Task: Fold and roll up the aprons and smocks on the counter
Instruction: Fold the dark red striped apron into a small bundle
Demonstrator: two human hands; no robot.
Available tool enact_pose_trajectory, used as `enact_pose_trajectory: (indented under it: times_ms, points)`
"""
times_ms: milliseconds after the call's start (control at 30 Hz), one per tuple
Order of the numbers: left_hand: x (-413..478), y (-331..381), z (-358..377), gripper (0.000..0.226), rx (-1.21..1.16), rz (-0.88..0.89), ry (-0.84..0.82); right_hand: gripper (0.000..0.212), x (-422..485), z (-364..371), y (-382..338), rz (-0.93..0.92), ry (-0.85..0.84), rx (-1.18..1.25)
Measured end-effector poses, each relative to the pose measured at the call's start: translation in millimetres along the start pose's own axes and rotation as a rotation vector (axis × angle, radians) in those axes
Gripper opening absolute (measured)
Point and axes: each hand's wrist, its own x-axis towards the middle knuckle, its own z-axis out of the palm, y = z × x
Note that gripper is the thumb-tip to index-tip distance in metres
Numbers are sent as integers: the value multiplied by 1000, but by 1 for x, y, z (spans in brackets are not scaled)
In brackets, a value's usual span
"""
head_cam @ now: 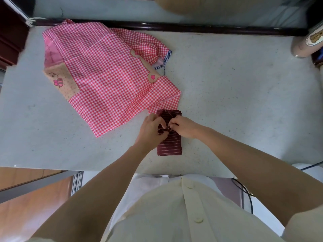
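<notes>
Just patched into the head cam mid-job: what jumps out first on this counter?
The big pink gingham smock dominates, spread flat across the far left of the grey counter, with a bee pocket at its left edge. Just nearer, at the centre, the left hand and right hand meet on a narrow folded maroon striped apron, pinching fabric at its middle.

Both bare forearms are extended forward and angled inward, so the hands are brought together at centre. Left hand (151, 128) is held knuckles up, fingers curled and pinched shut at the tips. Right hand (183, 127) is turned inward, fingertips likewise pinched, touching the left hand's fingertips.
</notes>
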Motion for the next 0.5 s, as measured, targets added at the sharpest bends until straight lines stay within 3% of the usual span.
enact_pose_trajectory:
  times_ms: [100, 233, 300, 500]
  points:
    - [-2, 0, 1, 23, 28, 28, 21, 28, 1, 1, 1, 14, 10, 66]
    - [1, 5, 3, 16, 37, -54, 38, 23, 0, 3, 1, 14, 27, 133]
    - [1, 3, -1, 23, -18, -95, -1, 19, -2, 2, 2, -2, 61, 149]
    - [2, -11, -18, 27, -236, -389, -150, 20, -3, 2, 4, -24, 129, 120]
